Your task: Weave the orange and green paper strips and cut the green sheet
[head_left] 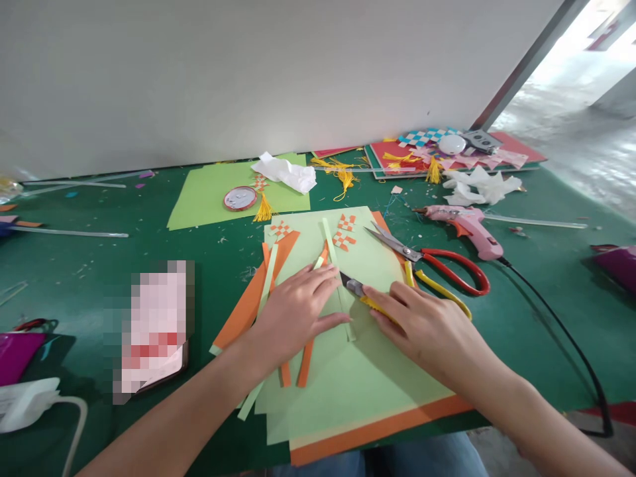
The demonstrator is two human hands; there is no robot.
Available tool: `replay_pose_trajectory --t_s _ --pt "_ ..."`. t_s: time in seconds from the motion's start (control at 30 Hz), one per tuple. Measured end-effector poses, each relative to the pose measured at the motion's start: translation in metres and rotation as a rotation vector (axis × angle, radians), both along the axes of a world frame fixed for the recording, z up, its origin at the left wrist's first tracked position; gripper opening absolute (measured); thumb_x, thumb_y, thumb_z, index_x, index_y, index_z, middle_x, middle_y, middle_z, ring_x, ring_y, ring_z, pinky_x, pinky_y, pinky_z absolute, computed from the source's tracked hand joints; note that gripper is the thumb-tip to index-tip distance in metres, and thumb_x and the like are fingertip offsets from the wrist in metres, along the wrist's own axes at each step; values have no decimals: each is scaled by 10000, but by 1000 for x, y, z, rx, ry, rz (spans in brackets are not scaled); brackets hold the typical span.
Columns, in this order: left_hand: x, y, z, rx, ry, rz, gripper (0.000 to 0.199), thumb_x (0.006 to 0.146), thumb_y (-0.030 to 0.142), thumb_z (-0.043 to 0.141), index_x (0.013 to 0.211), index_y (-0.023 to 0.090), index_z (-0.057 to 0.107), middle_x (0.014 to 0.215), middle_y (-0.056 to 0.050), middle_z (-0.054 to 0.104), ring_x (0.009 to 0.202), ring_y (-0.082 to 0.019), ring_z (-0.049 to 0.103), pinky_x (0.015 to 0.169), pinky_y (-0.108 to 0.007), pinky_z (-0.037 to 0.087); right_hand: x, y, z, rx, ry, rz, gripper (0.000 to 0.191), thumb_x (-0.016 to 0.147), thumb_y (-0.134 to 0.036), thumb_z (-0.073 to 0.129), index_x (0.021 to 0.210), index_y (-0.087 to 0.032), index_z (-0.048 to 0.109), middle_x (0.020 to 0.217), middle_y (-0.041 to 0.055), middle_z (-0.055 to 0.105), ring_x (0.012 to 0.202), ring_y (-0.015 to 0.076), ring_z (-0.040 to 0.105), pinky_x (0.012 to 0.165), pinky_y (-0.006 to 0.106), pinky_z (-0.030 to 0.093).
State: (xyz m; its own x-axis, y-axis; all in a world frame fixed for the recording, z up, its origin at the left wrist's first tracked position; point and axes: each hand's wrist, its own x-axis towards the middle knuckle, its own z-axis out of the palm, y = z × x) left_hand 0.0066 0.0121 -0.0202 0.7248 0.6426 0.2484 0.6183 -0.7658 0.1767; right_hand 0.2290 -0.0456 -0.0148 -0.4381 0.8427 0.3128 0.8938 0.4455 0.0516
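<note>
My right hand (422, 318) is closed on a yellow box cutter (354, 285), its dark blade against a thin light green paper strip (326, 230). Fingers of my left hand (303, 301) lie pressed on the paper beside the blade, thumb spread away. Both hands are over a stack of light green paper sheets (358, 384) with orange sheets (338, 447) underneath. Orange strips (305, 368) and green strips lie under and around my left hand. Small woven orange-and-white paper squares (344, 240) rest near the top of the stack.
Scissors (437, 262) with red and yellow handles touch the stack's right side. Beyond them lies a pink glue gun (464, 225) with a black cord. A phone (156, 331) is at left. Behind are green sheets (199, 192), a round tin (240, 198), tissue (285, 173) and yellow tassels (345, 177).
</note>
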Motion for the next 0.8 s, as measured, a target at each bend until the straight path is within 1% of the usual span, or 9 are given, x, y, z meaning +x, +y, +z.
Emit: replay_pose_trajectory --t_s 0.13,0.2,0.33,0.43,0.53,0.63,0.7,0.73,0.8 --pt "0 -1 1 9 -12 -22 539 915 563 473 1184 115 605 1310 -123 615 1254 -238 545 1101 -408 415 1 -1 0 -8 -11 -1 329 963 -274 428 1160 -175 673 742 27 592 543 102 547 448 258 279" --pt "1 -3 1 21 -21 -50 507 922 544 475 1146 112 615 1264 -125 643 1244 -242 552 1113 -423 399 2 -5 0 -26 -8 1 325 959 -274 435 1169 -182 666 743 25 588 548 106 552 443 259 279" --pt "2 -9 4 48 -31 -106 399 924 472 530 1052 106 625 1112 -111 699 1166 -238 605 1106 -417 408 3 -18 2 -42 29 50 324 962 -242 421 1175 -173 655 740 24 569 602 124 591 462 259 337" --pt "3 -11 6 43 -20 -124 346 925 445 544 1004 117 622 1070 -98 699 1088 -222 645 1087 -408 428 4 -25 3 -38 33 80 331 966 -230 400 1163 -159 657 731 24 552 590 132 586 479 272 373" --pt "2 -10 5 51 -2 -114 426 916 502 519 1056 109 603 1143 -123 675 1138 -240 618 1084 -425 426 4 -27 3 -47 18 82 339 964 -222 395 1173 -147 651 734 28 546 603 145 595 493 282 396" --pt "2 -6 1 46 21 -38 646 854 652 477 1143 83 573 1288 -183 601 1258 -296 529 1098 -470 396 5 -27 2 -50 15 83 336 960 -219 400 1173 -146 649 746 30 556 612 148 605 499 286 410" --pt "2 -3 -1 26 38 7 755 815 728 438 1173 75 563 1341 -202 561 1297 -316 488 1112 -487 370 5 -26 1 -48 23 79 331 955 -221 409 1172 -149 649 753 29 563 614 149 611 490 287 408" --pt "1 -2 -2 18 46 16 759 823 732 420 1182 79 562 1353 -198 554 1305 -312 480 1117 -483 362 6 -26 1 -48 29 77 328 952 -218 414 1173 -150 648 754 28 565 616 149 614 484 287 406" --pt "1 0 -4 23 57 15 680 883 670 398 1211 95 554 1359 -174 558 1306 -288 483 1121 -463 359 6 -26 0 -49 36 74 326 946 -210 421 1172 -155 649 754 27 568 621 148 618 478 285 402"
